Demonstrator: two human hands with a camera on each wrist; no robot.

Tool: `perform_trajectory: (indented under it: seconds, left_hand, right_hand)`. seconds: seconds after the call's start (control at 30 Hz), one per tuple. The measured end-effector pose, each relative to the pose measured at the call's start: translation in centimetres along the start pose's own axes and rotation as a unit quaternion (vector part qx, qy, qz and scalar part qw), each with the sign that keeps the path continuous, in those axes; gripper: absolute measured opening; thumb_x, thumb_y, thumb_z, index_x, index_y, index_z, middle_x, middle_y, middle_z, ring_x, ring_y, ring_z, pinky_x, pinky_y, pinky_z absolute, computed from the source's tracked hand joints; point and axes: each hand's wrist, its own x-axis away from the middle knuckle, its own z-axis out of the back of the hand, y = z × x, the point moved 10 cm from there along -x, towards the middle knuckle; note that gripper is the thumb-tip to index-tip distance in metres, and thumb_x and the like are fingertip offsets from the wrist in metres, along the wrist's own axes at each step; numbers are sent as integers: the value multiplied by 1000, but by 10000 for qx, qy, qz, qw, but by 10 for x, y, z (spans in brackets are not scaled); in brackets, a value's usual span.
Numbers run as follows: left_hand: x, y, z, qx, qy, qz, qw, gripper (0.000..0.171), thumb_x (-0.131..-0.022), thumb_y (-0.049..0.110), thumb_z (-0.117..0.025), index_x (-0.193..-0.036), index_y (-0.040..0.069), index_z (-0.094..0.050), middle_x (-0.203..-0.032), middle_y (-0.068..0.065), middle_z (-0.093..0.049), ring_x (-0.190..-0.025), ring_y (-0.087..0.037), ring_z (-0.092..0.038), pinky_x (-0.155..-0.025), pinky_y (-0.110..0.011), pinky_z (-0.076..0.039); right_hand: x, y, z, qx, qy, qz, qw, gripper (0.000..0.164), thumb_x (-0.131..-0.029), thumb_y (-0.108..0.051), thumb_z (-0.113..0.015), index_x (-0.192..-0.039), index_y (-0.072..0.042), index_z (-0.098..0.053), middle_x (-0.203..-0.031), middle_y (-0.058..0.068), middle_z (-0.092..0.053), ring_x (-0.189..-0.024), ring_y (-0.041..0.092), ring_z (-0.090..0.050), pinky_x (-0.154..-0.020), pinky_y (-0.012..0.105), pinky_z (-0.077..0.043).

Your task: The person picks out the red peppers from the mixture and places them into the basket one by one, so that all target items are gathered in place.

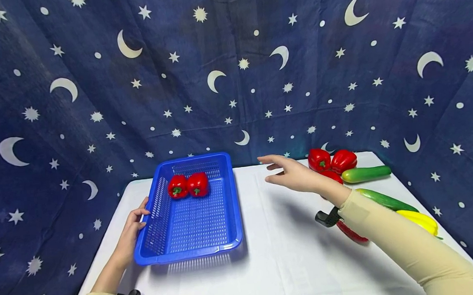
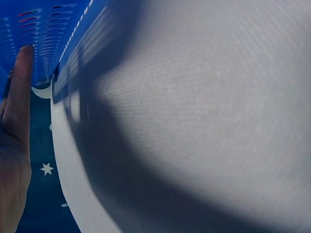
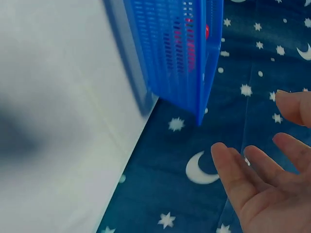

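A blue slotted plastic basket stands on the left part of the table, with two red bell peppers side by side near its far left corner. My left hand holds the basket's left rim; in the left wrist view one straight finger lies along its outer wall. Between the basket and the vegetables on the right, my right hand hovers over the table, fingers apart and pointing left. Nothing is in it, as the right wrist view also shows.
On the right lie several more red bell peppers, two green cucumber-like vegetables, a yellow vegetable and a long red one. The right forearm partly covers them. A dark blue star-and-moon cloth hangs behind the white table.
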Motion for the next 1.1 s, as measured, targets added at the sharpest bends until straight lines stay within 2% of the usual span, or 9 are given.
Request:
perform_trajectory:
  seconds: [0.13, 0.33, 0.5, 0.67, 0.83, 1.1]
  left_hand:
    - [1, 2, 0, 38, -9, -74, 10000, 27, -98, -7, -28, -124, -10, -34, -169, -20, -12, -157, -27, -7, -107, -14, -23]
    - [1, 3, 0, -19, 22, -61, 10000, 28, -98, -7, -28, -125, -10, -34, -170, -19, -12, -157, -25, -8, -106, -13, -23]
    - [1, 0, 0, -218, 53, 85, 9997, 29, -98, -5, -29, -127, -7, -35, -171, -14, -13, -157, -21, -9, -106, -12, -22]
    - [1, -1, 0, -156, 66, 45, 9998, 28, -98, -5, -28, -126, -7, -36, -170, -17, -12, -156, -16, -11, -106, -13, -21]
    - [2, -2, 1, -171, 47, 18, 9998, 28, -99, -4, -28, -126, -7, -35, -170, -16, -12, -156, -15, -11, -106, -14, -22]
    - [2, -2, 1, -286, 59, 47, 9996, 27, -100, -3, -28, -126, -5, -36, -170, -15, -12, -156, -15, -11, -105, -13, -22]
  right_hand:
    - [19, 11, 17, -140, 229, -125, 9996, 60, -98, -20, -68, -153, -14, -44, -157, 6, -44, -136, 31, -51, -104, 49, -47]
    - [44, 30, 42, -157, 541, -261, 9981, 61, -98, -21, -69, -153, -12, -44, -157, 10, -45, -135, 36, -51, -100, 51, -50]
    - [66, 48, 57, -50, 704, -723, 9949, 65, -97, -26, -71, -155, -16, -43, -154, 11, -46, -135, 37, -50, -99, 53, -49]
    - [92, 66, 65, -77, 750, -1149, 9905, 70, -95, -30, -72, -156, -18, -40, -155, 10, -45, -138, 37, -44, -98, 53, -50]
    - [116, 81, 72, 58, 810, -1358, 9874, 75, -94, -35, -73, -156, -12, -37, -157, 15, -41, -140, 41, -40, -97, 57, -50]
    - [143, 98, 71, 301, 456, -1305, 9899, 77, -93, -28, -75, -154, -1, -36, -153, 25, -43, -135, 50, -44, -99, 57, -48]
